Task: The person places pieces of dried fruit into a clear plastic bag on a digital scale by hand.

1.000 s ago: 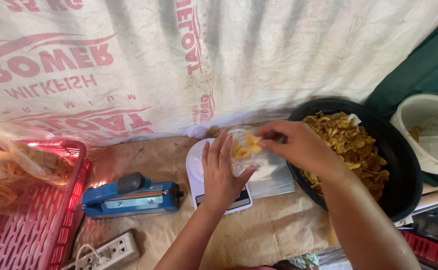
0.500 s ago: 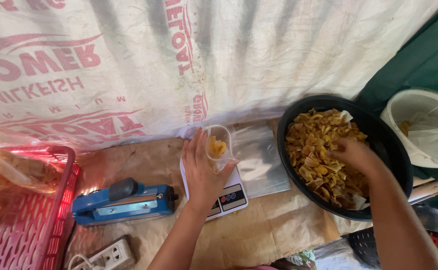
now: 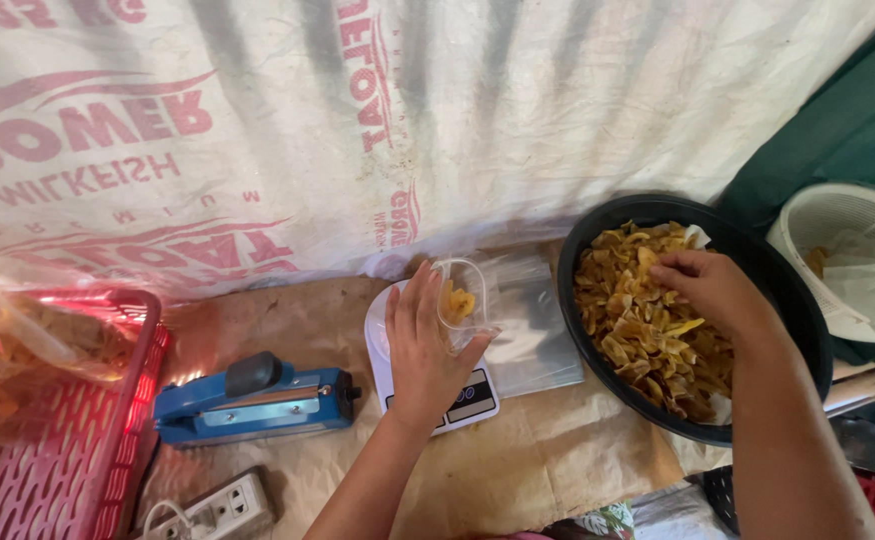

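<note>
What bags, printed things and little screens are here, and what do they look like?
Clear bag: held by the left hand over the scale, holding yellow chips.
Scale screen: small dark rectangle on the white scale's front.
Printed sheet: white backdrop with red lettering.
Filled clear bags: in the red basket, far left.

The left hand (image 3: 422, 345) covers most of the white scale (image 3: 477, 395), and its display is too small to read. The right hand (image 3: 712, 290) hides its fingertips among the chips (image 3: 637, 330). The red basket (image 3: 67, 450) and white power strip (image 3: 212, 510) run off the frame's edges.
</note>
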